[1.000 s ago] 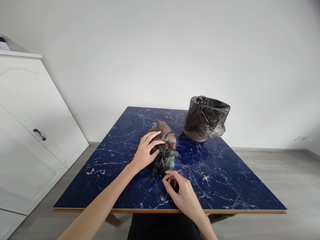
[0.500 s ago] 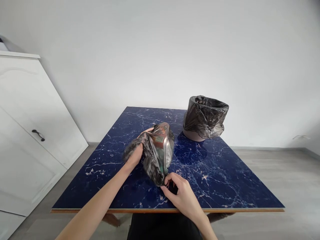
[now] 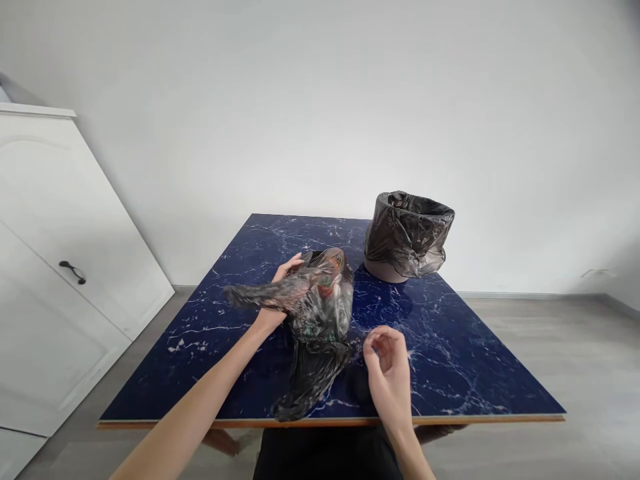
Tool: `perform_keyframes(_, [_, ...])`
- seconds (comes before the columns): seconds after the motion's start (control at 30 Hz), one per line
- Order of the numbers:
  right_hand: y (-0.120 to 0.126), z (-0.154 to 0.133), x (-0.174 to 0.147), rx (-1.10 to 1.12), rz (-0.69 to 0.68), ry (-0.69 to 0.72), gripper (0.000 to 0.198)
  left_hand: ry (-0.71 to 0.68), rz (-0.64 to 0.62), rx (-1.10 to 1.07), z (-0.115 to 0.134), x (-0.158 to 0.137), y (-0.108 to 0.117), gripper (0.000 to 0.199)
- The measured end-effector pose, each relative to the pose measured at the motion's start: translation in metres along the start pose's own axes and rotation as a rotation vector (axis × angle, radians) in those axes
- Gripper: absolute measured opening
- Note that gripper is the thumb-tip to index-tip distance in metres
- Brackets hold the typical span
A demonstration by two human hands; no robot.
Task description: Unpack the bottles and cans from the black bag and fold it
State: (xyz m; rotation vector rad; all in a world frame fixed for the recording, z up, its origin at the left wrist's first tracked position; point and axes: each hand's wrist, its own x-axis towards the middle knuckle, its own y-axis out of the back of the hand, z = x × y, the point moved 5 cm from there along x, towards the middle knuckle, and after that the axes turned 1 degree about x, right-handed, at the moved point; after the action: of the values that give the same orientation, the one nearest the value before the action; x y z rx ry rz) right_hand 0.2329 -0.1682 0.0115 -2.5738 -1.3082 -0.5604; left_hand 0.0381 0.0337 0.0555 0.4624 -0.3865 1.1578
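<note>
On a blue, white-veined table (image 3: 440,353), a filled translucent black plastic bag (image 3: 323,313) now splays its loosened ends, partly hiding the left hand (image 3: 274,318), its grip unclear; the right hand (image 3: 393,367) has moved aside, its narrow grip curled, closure uncertain.

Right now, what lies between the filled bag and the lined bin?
A bare strip of blue marble-patterned tabletop, seen in the head view, separates the filled bag from the lined bin.

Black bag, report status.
Left hand at bag, partly covered. Right hand beside it, curled. Bag's two loose ends splayed. Lined bin back right, touching neither hand.
</note>
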Motion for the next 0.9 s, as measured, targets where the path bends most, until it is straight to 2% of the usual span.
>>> perform_keyframes(0.07, [0.001, 0.002, 0.001, 0.021, 0.019, -0.033, 0.021, -0.014, -0.035, 0.062, -0.004, -0.001, -0.006, 0.084])
perform_keyframes(0.17, [-0.009, -0.004, 0.002, -0.057, -0.111, -0.006, 0.033, -0.003, -0.106, 0.145, -0.007, -0.005, -0.015, 0.104])
perform_keyframes(0.23, [-0.017, -0.008, 0.001, -0.165, -0.211, 0.027, 0.034, 0.006, -0.167, 0.199, -0.007, -0.008, -0.019, 0.100])
perform_keyframes(0.33, [-0.025, -0.006, 0.000, -0.240, -0.318, 0.035, 0.021, 0.029, -0.251, 0.263, -0.007, -0.011, -0.022, 0.084])
perform_keyframes(0.47, [-0.025, 0.003, 0.000, -0.192, -0.346, -0.034, 0.029, 0.066, -0.248, 0.297, -0.014, -0.008, -0.019, 0.078])
perform_keyframes(0.57, [-0.022, 0.006, 0.000, -0.149, -0.320, -0.065, 0.031, 0.098, -0.170, 0.303, -0.018, -0.004, -0.011, 0.081])
perform_keyframes(0.63, [-0.020, 0.006, 0.000, -0.122, -0.302, -0.072, 0.032, 0.121, -0.082, 0.300, -0.018, -0.003, -0.002, 0.077])
perform_keyframes(0.9, [-0.019, -0.001, -0.003, -0.039, -0.314, -0.052, 0.030, 0.238, 0.373, 0.299, -0.022, 0.001, 0.042, 0.031])
